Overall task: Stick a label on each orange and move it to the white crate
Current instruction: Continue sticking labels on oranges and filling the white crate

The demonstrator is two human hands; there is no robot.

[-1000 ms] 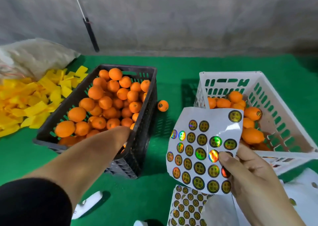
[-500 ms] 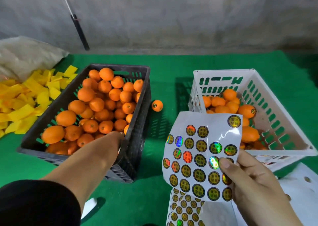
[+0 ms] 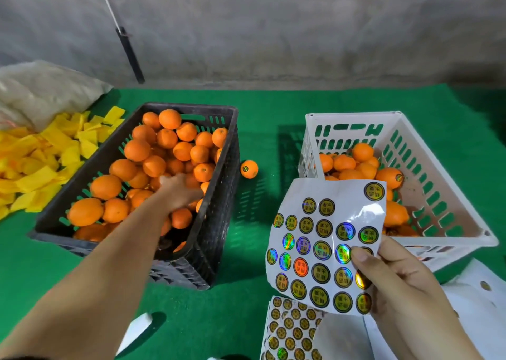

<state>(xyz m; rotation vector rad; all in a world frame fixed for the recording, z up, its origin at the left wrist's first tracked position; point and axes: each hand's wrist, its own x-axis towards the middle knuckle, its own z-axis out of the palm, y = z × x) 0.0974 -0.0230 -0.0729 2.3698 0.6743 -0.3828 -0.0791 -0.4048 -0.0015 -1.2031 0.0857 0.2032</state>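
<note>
Left hand, blurred, among black crate's oranges.

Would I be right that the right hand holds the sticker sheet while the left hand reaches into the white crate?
Not quite: the head view shows the left hand reaching into the black crate. The right hand does hold the sticker sheet.

Orange fruit piled in a black slotted crate; more orange in the white crate with slot-patterned walls. White label sheet dotted with round gold-and-black labels, several flashing rainbow, one orange-red. Bright green mat, yellow scraps, mottled grey wall.
</note>
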